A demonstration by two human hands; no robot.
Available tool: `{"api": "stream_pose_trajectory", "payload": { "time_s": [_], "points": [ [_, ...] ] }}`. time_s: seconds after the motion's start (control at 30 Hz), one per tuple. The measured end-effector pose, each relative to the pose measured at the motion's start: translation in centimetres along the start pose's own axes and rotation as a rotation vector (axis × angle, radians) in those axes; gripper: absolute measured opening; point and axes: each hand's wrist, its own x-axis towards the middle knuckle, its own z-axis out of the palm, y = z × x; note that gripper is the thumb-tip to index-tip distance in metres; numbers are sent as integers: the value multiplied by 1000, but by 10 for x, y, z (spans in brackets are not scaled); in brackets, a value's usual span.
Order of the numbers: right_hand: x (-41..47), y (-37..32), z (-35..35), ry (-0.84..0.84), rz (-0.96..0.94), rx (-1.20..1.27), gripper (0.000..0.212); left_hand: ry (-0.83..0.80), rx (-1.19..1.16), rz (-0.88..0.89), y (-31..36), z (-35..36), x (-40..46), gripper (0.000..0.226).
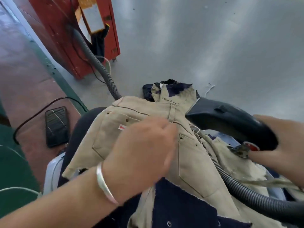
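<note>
My left hand (141, 155) pinches the khaki trousers (194, 163) at frame centre. My right hand (279, 145) grips the suction trimmer (230, 122) at the waistband. Stray threads (196, 131) show there, so I judge it partly done.

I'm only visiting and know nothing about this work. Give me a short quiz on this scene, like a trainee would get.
1. True or false: the right hand holds the black nozzle.
2. What colour are the trousers under the left hand? A blue, B khaki, C red.
3. Which wrist wears the bracelet?

Key: 1 true. 2 B. 3 left.
</note>
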Motion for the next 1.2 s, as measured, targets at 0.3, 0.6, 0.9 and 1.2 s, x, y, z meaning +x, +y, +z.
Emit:
{"api": "stream_pose_trajectory", "payload": {
  "time_s": [0.3,0.6,0.9,1.2],
  "points": [
    [4,-42,14,-197,24,-146,40,-197,-141,211,36,70,-25,29],
    [61,-100,17,-200,-83,-346,25,-139,-166,206,28,75,-28,31],
    [95,-75,9,50,-7,-18,22,-78,-152,225,33,77,-35,29],
    [31,-50,-8,-30,-52,-150,36,-89,-143,277,54,96,-26,23]
  ]
}}
